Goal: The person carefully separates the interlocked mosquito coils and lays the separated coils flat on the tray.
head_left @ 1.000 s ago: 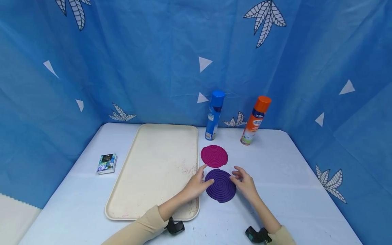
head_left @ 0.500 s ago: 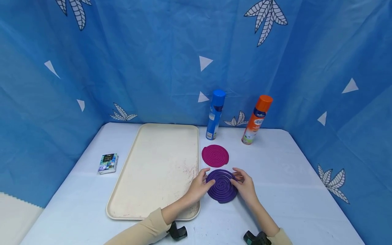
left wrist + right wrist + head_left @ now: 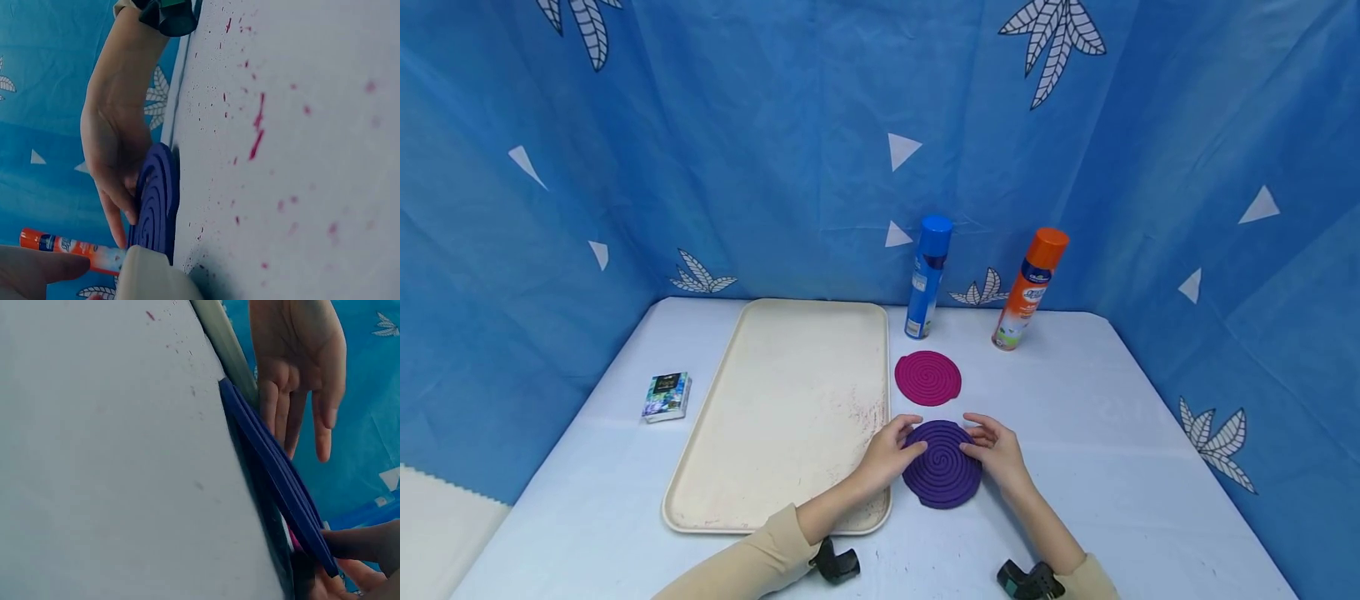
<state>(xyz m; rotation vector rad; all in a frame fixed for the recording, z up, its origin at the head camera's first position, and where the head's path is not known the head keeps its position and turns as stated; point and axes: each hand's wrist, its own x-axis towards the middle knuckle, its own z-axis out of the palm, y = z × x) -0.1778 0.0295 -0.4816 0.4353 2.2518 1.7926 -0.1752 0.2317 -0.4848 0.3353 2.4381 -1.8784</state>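
Note:
A round purple spiral mat (image 3: 943, 479) lies in front of the person, just right of the tray. In the right wrist view the mat (image 3: 275, 469) is tilted, one side raised off the table with shadow beneath. My right hand (image 3: 1002, 458) pinches its right edge, thumb on top and fingers underneath. At the opposite edge is my left hand (image 3: 886, 454), its thumb and fingers spread around the rim. The right wrist view shows this left hand (image 3: 300, 369) with loosely extended fingers, partly hidden behind the mat, and the thumb away from it.
A magenta spiral mat (image 3: 928, 378) lies just beyond the purple one. The cream tray (image 3: 782, 400) is on the left, with a small patterned box (image 3: 666, 397) beside it. A blue spray can (image 3: 927, 279) and an orange spray can (image 3: 1028, 290) stand at the back.
The right hand has come onto the purple mat's edge and grips it. The mat has turned a little, its tab shifting leftward along the near edge. Both hands stay at its sides.

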